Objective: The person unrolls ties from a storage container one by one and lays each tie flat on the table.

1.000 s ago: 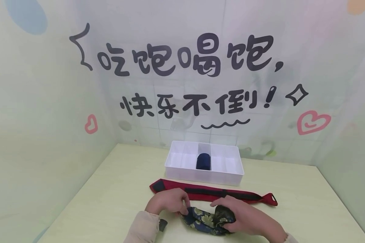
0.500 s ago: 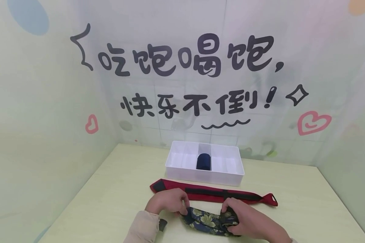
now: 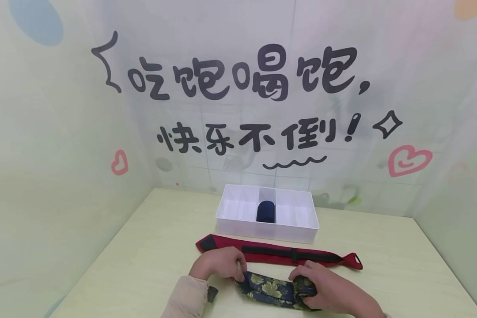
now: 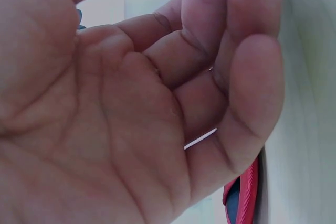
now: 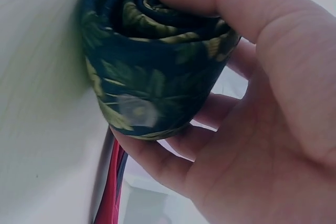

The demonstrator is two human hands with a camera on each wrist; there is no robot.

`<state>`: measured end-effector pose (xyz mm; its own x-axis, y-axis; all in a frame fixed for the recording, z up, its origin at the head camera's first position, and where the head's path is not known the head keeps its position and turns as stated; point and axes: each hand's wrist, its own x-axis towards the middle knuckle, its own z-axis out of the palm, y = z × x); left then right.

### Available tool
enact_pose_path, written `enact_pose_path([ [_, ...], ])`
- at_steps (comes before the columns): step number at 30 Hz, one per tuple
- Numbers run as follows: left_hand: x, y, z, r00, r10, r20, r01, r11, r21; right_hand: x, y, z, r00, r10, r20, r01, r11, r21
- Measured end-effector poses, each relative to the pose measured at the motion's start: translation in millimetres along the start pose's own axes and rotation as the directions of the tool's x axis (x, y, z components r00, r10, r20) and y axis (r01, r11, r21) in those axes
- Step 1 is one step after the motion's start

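Observation:
A navy necktie with gold-green flowers (image 3: 268, 288) lies across the front of the table, its right part wound into a roll. My right hand (image 3: 327, 289) grips that roll. In the right wrist view the coil (image 5: 149, 82) shows its spiral end, with the thumb on the spiral and the other fingers curled around the far side. My left hand (image 3: 224, 263) pinches the left end of the flat stretch. In the left wrist view the left hand's fingers (image 4: 205, 77) are curled, and its fingertip contact is hidden.
Just behind the hands a red necktie (image 3: 268, 258) lies lengthwise, its dark underside strip upward. Beyond it stands a white divided tray (image 3: 238, 224) with a rolled navy piece (image 3: 266, 212) in its middle compartment. Printed walls enclose the table. A small dark piece (image 3: 212, 294) shows beside the left cuff.
My right hand has shifted a little to the right with the roll, and more of the flat flowered stretch shows between the hands. The left hand has stayed in place.

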<state>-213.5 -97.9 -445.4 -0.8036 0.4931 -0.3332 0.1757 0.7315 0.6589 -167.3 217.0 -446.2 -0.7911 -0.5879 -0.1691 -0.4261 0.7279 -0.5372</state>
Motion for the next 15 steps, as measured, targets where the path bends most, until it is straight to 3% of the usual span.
enact_pose_path([
  [15, 1.1, -0.4, 0.3, 1.0, -0.014, 0.007, 0.014, 1.0, 0.001, -8.3, 7.9, -3.6, 1.0, -0.014, -0.006, 0.014, 1.0, 0.011],
])
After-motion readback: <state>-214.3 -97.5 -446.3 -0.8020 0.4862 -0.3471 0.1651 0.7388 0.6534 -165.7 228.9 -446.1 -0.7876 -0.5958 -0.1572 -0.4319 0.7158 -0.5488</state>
